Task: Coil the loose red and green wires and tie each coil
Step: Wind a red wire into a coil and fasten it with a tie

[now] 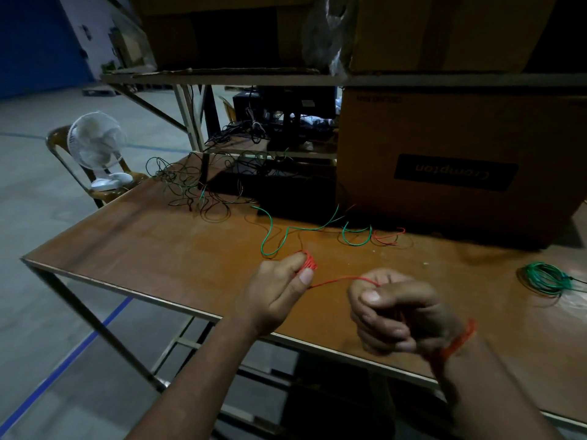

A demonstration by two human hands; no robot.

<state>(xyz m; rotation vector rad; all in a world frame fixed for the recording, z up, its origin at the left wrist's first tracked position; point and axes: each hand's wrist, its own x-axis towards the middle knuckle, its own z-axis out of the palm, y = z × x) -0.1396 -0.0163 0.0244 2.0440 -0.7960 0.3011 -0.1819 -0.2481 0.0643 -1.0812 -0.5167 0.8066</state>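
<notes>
One green coil (pixel 544 278) right; cardboard box (pixel 457 166) behind table (pixel 158 249)

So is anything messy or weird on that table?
Yes. A tangle of dark wires sprawls at the table's far left corner, and loose green wire and red wire snake near the big cardboard box, whose label is upside down. Only the green coil looks tidy.

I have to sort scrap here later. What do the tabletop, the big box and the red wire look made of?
Tabletop: probably laminate or plywood, orange-brown with a dull sheen and a pale edge strip.
Big box: corrugated cardboard, matte brown with a printed label.
Red wire: likely plastic-insulated, smooth and glossy, bending freely between the hands; its core cannot be seen.
</notes>
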